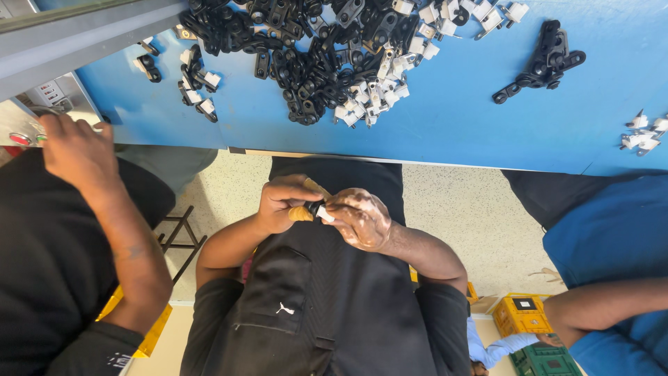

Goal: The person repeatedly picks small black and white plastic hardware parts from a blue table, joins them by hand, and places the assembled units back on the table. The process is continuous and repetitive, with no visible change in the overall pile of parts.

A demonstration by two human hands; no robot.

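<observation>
The left hand [282,202] and the right hand [362,219] meet over the lap, below the blue table [452,118]. Their fingers pinch a small black and white part [317,209]. They seem to be fitting it together, which needs a straight, steady push

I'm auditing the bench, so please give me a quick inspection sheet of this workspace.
Surface: blue table, partly covered by parts.
Job's things: small black-and-white part and tan piece, held over the lap.
Clutter: pile of black and white parts; black cluster; white cluster.
Hands: left hand shut on tan piece; right hand shut on the part.
Cables: nothing seen.
Surroundings: co-worker's hand at a button panel; yellow crate.
</observation>
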